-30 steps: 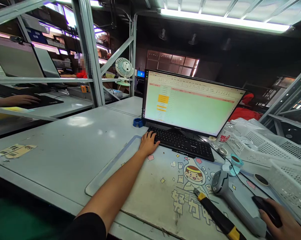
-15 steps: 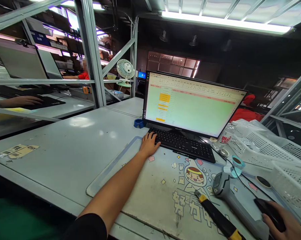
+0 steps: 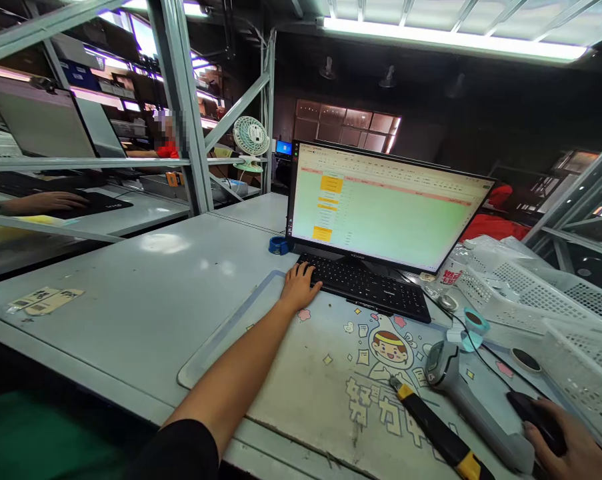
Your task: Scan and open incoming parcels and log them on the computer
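Wide open lane on the left: the bench (image 3: 131,287) runs bare from the labels (image 3: 53,302) to the mat (image 3: 301,373). Straight ahead, blocked! The left hand (image 3: 298,288) is at the keyboard (image 3: 375,287), with the monitor (image 3: 385,207) walling off everything behind. The right is tight: white baskets (image 3: 505,287) crowd the right hand (image 3: 578,440) on its outer side, while the scanner (image 3: 473,405) and cutter (image 3: 431,423) bar a low slide inward from the mouse (image 3: 525,408). Above those two, clear air; between cutter and left forearm, a broad gap.
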The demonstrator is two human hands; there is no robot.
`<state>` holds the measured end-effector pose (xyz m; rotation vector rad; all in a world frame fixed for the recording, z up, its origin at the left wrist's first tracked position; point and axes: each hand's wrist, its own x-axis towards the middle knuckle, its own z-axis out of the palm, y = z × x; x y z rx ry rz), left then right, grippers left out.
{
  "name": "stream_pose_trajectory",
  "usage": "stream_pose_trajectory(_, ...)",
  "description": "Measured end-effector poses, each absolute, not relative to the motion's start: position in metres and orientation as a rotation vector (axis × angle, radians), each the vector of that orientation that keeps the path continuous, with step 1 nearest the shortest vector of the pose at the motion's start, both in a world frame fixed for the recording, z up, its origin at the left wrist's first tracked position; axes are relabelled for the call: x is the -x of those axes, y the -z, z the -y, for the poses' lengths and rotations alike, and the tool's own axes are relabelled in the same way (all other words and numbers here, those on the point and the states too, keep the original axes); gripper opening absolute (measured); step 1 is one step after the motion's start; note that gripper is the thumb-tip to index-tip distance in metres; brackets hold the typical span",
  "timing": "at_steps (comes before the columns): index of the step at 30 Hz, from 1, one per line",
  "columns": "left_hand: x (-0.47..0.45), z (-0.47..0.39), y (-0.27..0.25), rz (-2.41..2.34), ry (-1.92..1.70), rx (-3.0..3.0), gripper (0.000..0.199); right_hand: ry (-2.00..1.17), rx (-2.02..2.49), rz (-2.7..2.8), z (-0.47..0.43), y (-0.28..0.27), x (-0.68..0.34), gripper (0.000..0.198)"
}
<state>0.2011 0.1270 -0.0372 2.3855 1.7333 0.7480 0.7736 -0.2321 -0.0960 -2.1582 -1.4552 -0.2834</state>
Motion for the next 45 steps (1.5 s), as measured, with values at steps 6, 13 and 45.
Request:
stream_pose_trajectory(6, -0.202, -0.123, 0.032, -1.746, -0.702, -2.367, 0.065, 0.146, 2.203, 1.383, 0.231, 0.083, -0.76, 0.074)
stream_pose_trajectory(13, -0.201, -0.124, 0.033, -1.74, -0.722, -2.382, 0.063, 0.174, 2.171, 1.374, 0.23, 0.079, -0.75, 0.073)
stream_pose_trajectory(45, -0.35, -0.088, 0.001, -1.238, -0.595, -2.734, 0.057, 0.367, 2.105, 1.538, 0.229, 0.067, -0.728, 0.063)
